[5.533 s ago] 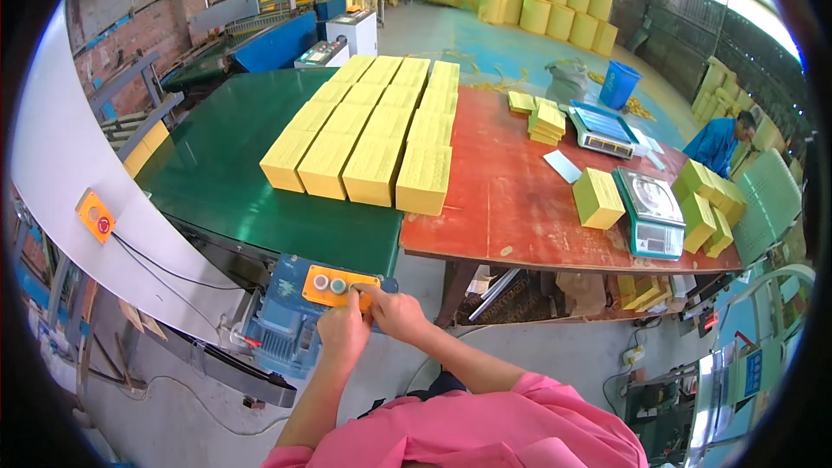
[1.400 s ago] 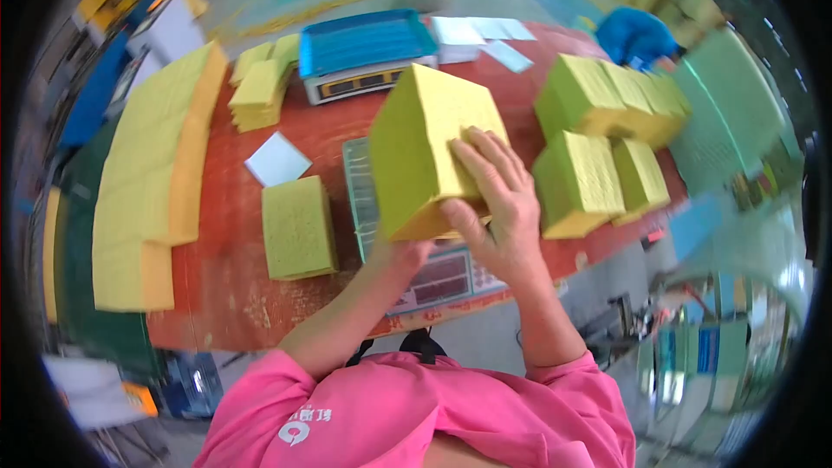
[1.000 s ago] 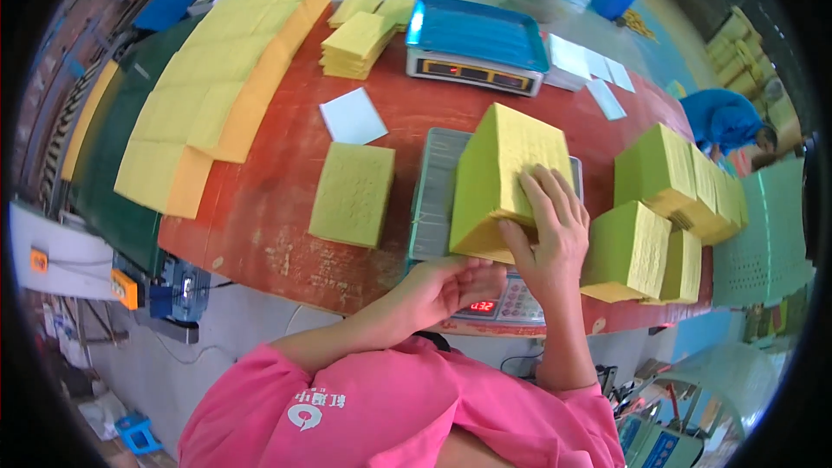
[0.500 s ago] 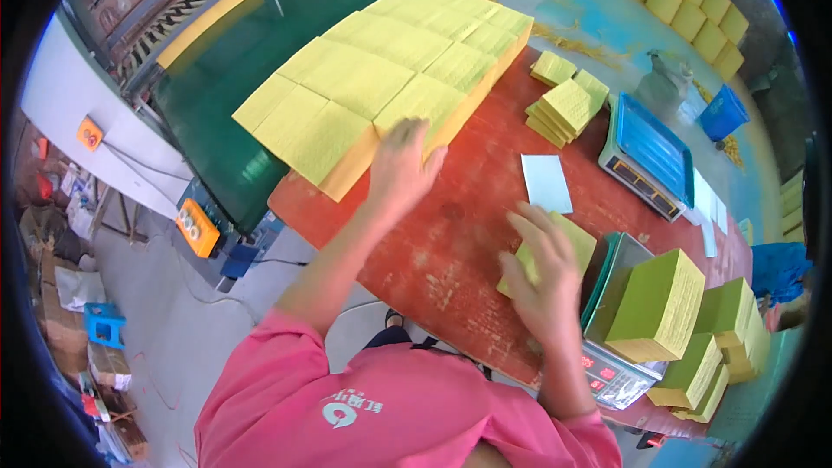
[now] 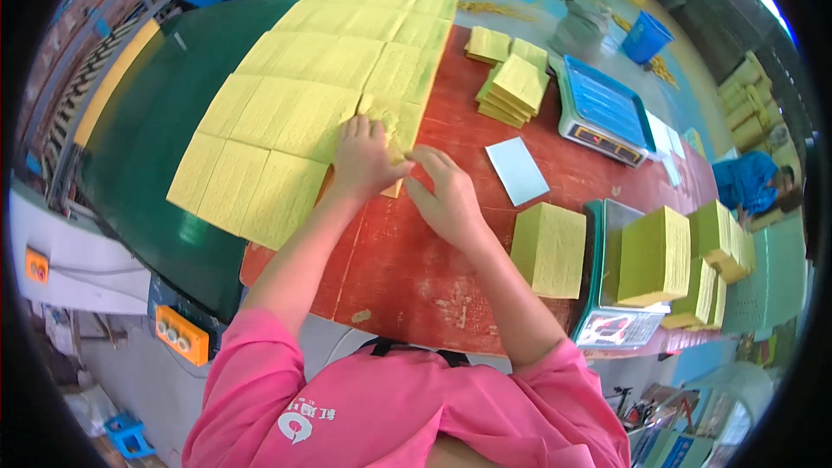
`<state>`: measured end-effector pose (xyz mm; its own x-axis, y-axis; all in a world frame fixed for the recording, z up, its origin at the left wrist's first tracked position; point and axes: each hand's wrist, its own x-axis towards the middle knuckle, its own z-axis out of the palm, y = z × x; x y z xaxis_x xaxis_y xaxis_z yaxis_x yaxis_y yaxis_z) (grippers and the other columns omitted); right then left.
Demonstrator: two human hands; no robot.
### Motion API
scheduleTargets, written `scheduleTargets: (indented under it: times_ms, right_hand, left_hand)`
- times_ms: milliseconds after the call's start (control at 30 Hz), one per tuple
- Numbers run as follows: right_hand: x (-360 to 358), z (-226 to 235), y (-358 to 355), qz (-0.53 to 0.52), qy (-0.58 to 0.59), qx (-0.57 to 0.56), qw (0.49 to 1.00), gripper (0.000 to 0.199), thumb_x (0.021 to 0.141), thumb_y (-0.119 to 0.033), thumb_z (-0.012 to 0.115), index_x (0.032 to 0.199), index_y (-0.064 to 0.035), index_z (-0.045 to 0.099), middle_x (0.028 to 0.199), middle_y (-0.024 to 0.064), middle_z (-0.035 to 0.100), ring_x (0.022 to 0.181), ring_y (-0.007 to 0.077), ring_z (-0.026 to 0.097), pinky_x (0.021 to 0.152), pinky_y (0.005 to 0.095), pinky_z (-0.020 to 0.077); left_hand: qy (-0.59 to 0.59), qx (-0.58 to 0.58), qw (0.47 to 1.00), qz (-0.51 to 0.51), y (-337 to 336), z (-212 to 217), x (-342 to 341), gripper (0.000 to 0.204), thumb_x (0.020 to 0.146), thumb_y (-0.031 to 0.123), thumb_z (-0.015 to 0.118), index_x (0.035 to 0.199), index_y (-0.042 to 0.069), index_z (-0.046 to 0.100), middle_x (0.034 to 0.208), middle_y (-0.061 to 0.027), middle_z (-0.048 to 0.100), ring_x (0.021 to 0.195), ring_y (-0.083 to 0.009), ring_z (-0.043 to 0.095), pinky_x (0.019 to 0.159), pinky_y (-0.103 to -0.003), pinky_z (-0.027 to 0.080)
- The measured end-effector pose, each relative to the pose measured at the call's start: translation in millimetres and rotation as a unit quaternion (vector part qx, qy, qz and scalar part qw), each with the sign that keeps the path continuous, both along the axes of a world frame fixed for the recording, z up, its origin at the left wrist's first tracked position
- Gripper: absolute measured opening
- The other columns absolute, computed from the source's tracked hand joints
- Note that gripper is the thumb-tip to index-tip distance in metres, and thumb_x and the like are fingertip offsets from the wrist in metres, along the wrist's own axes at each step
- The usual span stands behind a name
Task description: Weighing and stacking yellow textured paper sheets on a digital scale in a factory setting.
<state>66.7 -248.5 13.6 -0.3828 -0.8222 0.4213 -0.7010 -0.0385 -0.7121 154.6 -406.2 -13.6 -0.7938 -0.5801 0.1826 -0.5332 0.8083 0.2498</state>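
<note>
A broad block of yellow paper stacks (image 5: 295, 104) lies in rows across the green surface and the red table's edge. My left hand (image 5: 366, 160) lies over the near right corner of the block, its fingers bent on the top of a paper stack and the thumb at the side. Beside it, my right hand (image 5: 446, 195) has its fingertips near the same corner, thumb and index finger apart. Whatever the fingers touch underneath is hidden. A separate yellow-green paper stack (image 5: 549, 251) stands on the red table, right of my right forearm.
A scale (image 5: 611, 325) bears one paper stack (image 5: 654, 256), with more stacks to its right. Farther back are a scale with a blue tray (image 5: 607, 108), small paper piles (image 5: 516, 87) and a pale sheet (image 5: 517, 171). An orange control box (image 5: 182, 335) is at left.
My right hand has left the separate paper stack and moved left to the block's corner. My left hand now rests on the corner. The view has turned rightward.
</note>
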Motion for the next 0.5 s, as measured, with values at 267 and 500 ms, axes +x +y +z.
scheduleTargets:
  times_ms: [267, 500]
  right_hand:
    - [-29.3, -1.9, -86.6, -0.059, 0.040, 0.067, 0.995, 0.038, 0.084, -0.016, 0.060, 0.120, -0.0054, 0.061, 0.121, 0.0181, 0.061, 0.109, 0.0375, 0.060, 0.092, 0.0438, 0.0490]
    - [-58.6, -9.9, -130.9, 0.020, 0.107, 0.054, 0.993, 0.040, 0.085, -0.011, 0.051, 0.123, -0.0056, 0.061, 0.122, 0.0180, 0.062, 0.108, 0.0355, 0.062, 0.093, 0.0441, 0.0491]
  left_hand:
    - [0.042, -0.126, 0.990, 0.058, -14.1, -28.6, -9.3, 0.080, 0.074, 0.046, 0.073, 0.135, 0.002, 0.044, 0.137, -0.0286, 0.045, 0.126, -0.0438, 0.044, 0.108, -0.051, 0.035]
    - [-0.016, -0.060, 0.998, 0.029, -12.5, -17.0, -3.8, 0.088, 0.073, 0.054, 0.069, 0.139, 0.002, 0.041, 0.139, -0.0286, 0.042, 0.129, -0.0445, 0.041, 0.110, -0.049, 0.034]
